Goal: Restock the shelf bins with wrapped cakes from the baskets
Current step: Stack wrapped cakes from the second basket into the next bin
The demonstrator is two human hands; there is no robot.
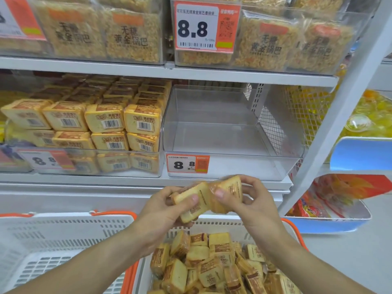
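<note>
Currently mid-transfer: left hand and right hand each pinch wrapped cakes, fingers curled round a small stack at lower centre of frame, above the full basket. Next move, as judged: lift them into the clear, unfilled bin at centre right and set them in neat rows like the stocked bin to its left.

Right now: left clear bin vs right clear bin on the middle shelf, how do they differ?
Fill: the left bin holds stacked rows of wrapped cakes; the right bin shows no cakes inside.
Price tag: the left bin's tag looks blurred and tilted; the right bin's tag sits straight and reads 8.8.
Shared: both are clear plastic, side by side on one shelf.
</note>
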